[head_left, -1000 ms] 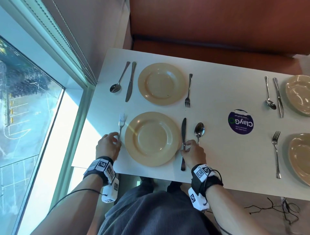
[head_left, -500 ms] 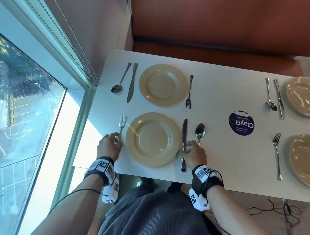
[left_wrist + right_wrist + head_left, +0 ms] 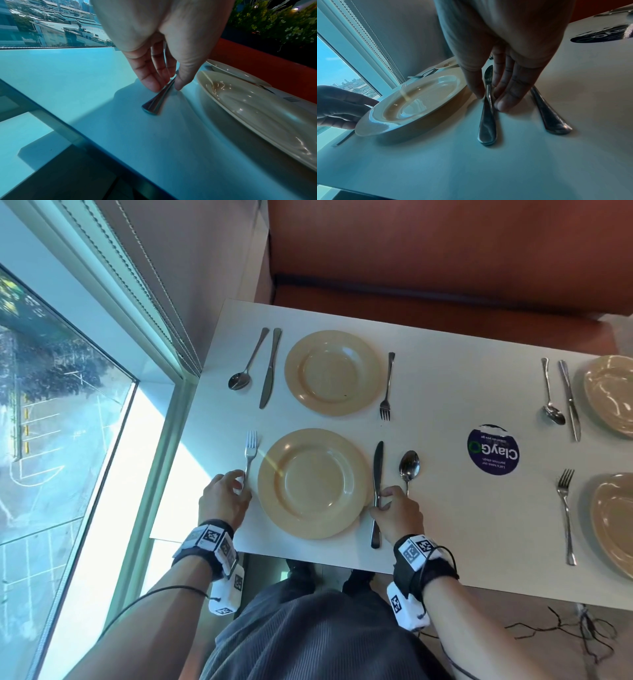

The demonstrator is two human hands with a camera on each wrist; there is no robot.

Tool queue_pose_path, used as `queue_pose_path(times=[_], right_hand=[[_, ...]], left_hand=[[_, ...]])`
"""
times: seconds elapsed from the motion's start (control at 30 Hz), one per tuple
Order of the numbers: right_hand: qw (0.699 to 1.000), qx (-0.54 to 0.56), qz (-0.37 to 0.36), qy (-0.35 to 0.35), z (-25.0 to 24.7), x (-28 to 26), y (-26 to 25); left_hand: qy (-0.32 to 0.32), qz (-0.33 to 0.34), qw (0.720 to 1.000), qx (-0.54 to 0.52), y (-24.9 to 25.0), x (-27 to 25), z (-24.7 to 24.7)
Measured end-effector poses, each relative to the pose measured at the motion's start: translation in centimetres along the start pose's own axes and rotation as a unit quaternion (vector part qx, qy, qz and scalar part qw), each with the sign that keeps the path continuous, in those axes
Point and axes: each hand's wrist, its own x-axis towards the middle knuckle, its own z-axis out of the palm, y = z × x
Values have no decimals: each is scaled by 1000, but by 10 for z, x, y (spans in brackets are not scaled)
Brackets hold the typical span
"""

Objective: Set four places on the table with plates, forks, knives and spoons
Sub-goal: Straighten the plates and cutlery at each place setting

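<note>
A beige plate [image 3: 313,482] lies at the near left place on the white table [image 3: 445,508]. Left of it lies a fork [image 3: 250,450]; my left hand [image 3: 241,487] pinches its handle [image 3: 154,104] between thumb and fingers [image 3: 149,81] while it rests on the table. Right of the plate lie a knife [image 3: 377,463] and a spoon [image 3: 409,465]. My right hand [image 3: 378,503] pinches the knife handle [image 3: 488,121] against the table, and the spoon handle [image 3: 551,116] lies just beside its fingers [image 3: 510,102]. Both hands hide the middle of the handles.
Across the table lies a second plate [image 3: 334,373] with spoon [image 3: 245,368], knife [image 3: 270,368] and fork [image 3: 387,388]. Two more plates [image 3: 613,395] [image 3: 616,522] with cutlery lie at the right. A round purple sticker [image 3: 493,449] sits mid-table. A window is left, an orange bench behind.
</note>
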Motion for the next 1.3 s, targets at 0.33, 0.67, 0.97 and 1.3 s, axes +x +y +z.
queue_pose_path(times=[0.33, 0.67, 0.97, 1.3], right_hand=[[1000, -1, -5, 10, -2, -5, 1], [1000, 22, -9, 18, -13, -14, -1], [989, 136, -31, 54, -51, -32, 18], [982, 135, -81, 101, -95, 0, -2]], left_hand=[[-10, 3, 1000, 7, 0, -2, -1], [10, 8, 1000, -25, -8, -7, -12], [35, 76, 995, -48, -10, -13, -45], [-45, 150, 986, 51, 84, 38, -15]])
